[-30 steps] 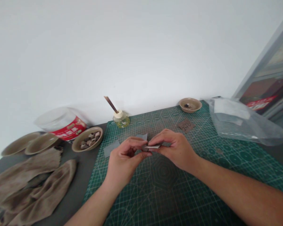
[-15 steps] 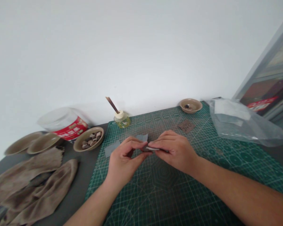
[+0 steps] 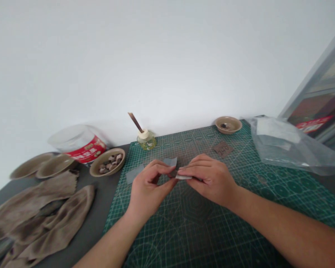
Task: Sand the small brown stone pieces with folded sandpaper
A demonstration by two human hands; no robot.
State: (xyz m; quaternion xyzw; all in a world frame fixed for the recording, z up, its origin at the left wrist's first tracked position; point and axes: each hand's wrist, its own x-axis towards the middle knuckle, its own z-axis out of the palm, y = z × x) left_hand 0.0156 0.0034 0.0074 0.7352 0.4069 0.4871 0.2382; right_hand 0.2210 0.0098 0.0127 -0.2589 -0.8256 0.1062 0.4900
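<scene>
Both of my hands meet over the middle of a green cutting mat (image 3: 212,230). My right hand (image 3: 209,178) pinches a small folded grey piece of sandpaper (image 3: 183,177) between thumb and fingers. My left hand (image 3: 149,186) is curled, its thumb and fingertips pinched on a small dark object (image 3: 173,174) that touches the sandpaper; I cannot make out what it is. Two loose grey sandpaper pieces (image 3: 134,173) lie on the mat just behind my left hand.
A brown sandpaper piece (image 3: 223,149) lies further back. A bowl of small stones (image 3: 107,167), a red-labelled plastic tub (image 3: 78,144), empty dishes (image 3: 41,167), brown cloths (image 3: 41,212), a small oil bottle with a stick (image 3: 146,139), another bowl (image 3: 228,124) and a plastic bag (image 3: 287,145) surround the mat.
My hands have stayed together with small shifts; the right hand and sandpaper slid slightly against the piece in my left fingers. The view drifted a little to the left.
</scene>
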